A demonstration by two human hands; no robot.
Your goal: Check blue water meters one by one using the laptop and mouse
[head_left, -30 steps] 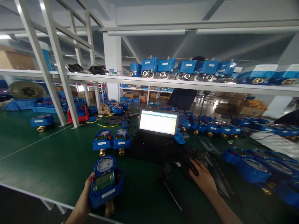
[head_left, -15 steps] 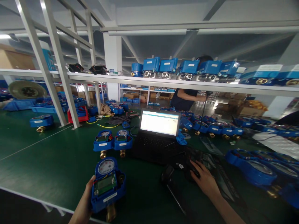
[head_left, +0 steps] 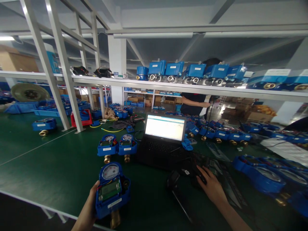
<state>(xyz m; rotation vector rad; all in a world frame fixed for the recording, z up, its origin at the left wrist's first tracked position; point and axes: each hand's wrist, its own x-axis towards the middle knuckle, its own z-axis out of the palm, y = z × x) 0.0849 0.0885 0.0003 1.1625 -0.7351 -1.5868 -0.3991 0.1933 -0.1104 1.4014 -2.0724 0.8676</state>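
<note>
1. At the lower centre-left of the frame, the left hand (head_left: pixel 89 208) grips a blue water meter (head_left: pixel 112 190) by its left side, thumb on the casing, dial and green circuit board facing up, brass fitting at the bottom.
2. Lower right of centre, the right hand (head_left: pixel 209 186) lies palm-down on a dark device (head_left: pixel 196 171) on the green table (head_left: pixel 48 166), fingers loosely curled over it; what the device is cannot be made out.
3. Just behind, an open laptop (head_left: pixel 163 138) shows a lit screen.
4. Two more blue meters (head_left: pixel 117 147) sit side by side left of the laptop.
5. Across the upper middle, a white shelf (head_left: pixel 156 86) carries a row of blue units; behind it another person (head_left: pixel 194 102) stands, partly hidden.
</note>
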